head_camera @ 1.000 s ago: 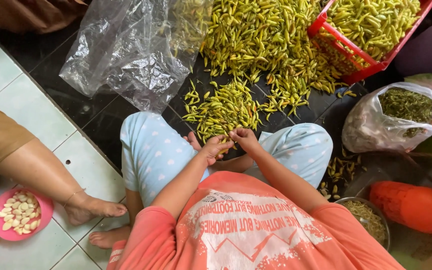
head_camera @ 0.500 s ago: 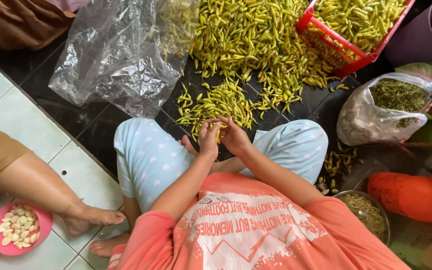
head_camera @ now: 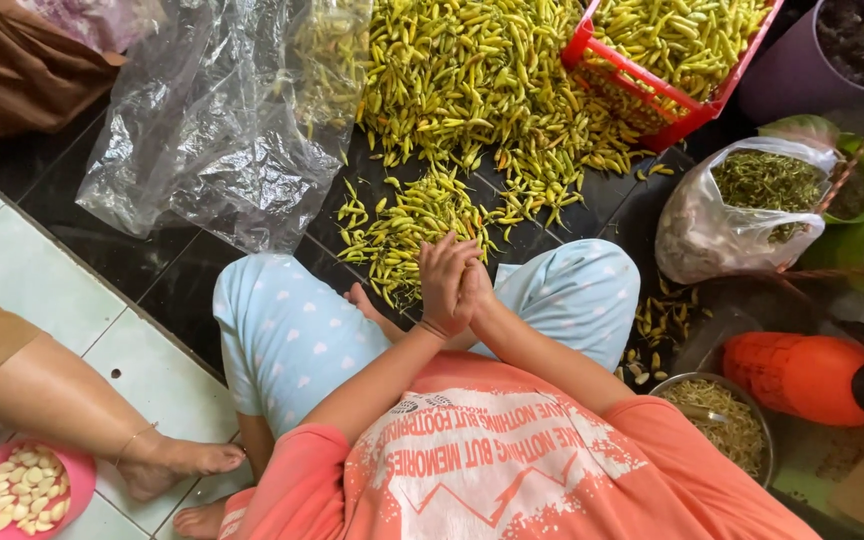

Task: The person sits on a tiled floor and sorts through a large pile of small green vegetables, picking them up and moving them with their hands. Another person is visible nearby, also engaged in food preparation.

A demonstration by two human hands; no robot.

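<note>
Seemingly midway: both hands pressed together over lap, left hand (head_camera: 444, 280) against right hand (head_camera: 474, 290), prob. pinching one small chili btwn fingers, though can't tell for sure. Loose chili pile (head_camera: 472, 90) spread on dark floor just ahead, still large; red crate (head_camera: 652, 95) also heaped w/ more. Done so far, judging by look: clear bag of stems (head_camera: 742, 210) and metal bowl (head_camera: 727, 425) at right side, each partly filled. Lots left. Elsewhere: another person's foot (head_camera: 177, 462) near pink plate of garlic (head_camera: 22, 490), left edge.

Single head view, steeply downward, close.
</note>
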